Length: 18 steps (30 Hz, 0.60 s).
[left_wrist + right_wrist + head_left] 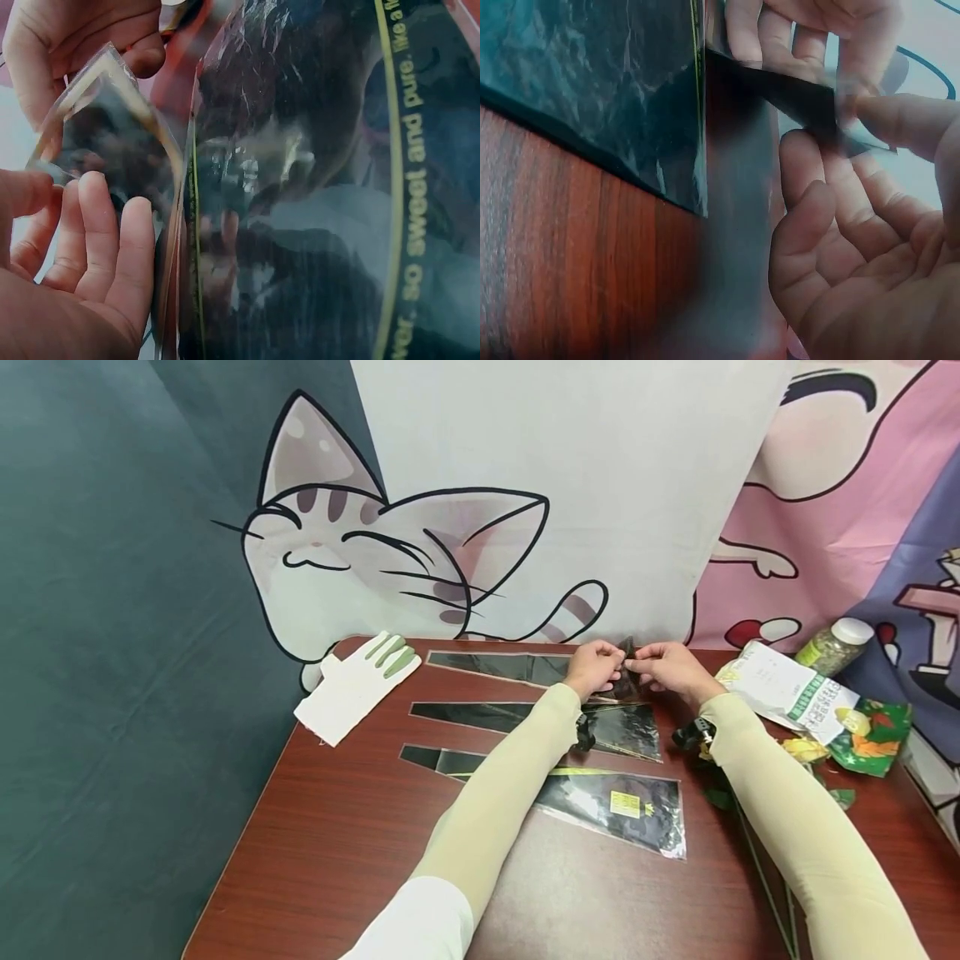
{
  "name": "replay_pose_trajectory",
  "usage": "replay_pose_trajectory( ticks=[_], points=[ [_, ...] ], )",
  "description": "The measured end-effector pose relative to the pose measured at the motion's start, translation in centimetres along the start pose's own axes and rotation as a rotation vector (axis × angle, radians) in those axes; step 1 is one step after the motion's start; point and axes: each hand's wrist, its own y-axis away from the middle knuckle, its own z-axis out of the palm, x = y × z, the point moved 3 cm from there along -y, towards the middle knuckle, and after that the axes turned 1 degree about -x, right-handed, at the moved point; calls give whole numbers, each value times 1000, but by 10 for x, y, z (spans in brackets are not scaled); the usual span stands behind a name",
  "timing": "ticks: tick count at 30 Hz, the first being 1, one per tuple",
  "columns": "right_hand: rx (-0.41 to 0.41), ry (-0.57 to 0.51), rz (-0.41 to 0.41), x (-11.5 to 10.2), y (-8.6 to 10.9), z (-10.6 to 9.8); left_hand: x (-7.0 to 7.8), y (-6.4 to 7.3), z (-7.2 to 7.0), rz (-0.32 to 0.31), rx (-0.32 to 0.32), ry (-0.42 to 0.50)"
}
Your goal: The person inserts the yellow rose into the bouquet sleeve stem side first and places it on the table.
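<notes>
Three dark, clear-edged plastic flower sleeves lie in rows on the brown table (322, 843). At the far sleeve (517, 667), my left hand (596, 668) and right hand (670, 668) face each other and pinch its raised wide end between thumbs and fingers. That lifted end forms a pointed corner (112, 142) in the left wrist view, and the right thumb (907, 124) presses on it in the right wrist view. Beneath my left forearm lie the middle sleeve (472, 713), flat, and the near sleeve (585, 789), which bears a yellow label (626, 804).
A white glove (360, 685) with green fingertips lies at the far left. On the right are a white packet (791, 689), a white-lidded jar (836, 645) and a green pouch (870, 735). A yellow flower (806, 749) and long green stems lie by my right forearm.
</notes>
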Motion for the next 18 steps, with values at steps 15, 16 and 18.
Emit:
replay_pose_trajectory(
  ticks=[15,16,18],
  points=[
    [0,-3,-13,5,-3,1,-5,-6,6,-15,-34,-41],
    [2,-8,-15,5,-3,0,-5,-6,6,-8,-35,-46],
    [5,-10,-12,7,-3,-2,-4,-4,6,6,-30,-67]
  ],
)
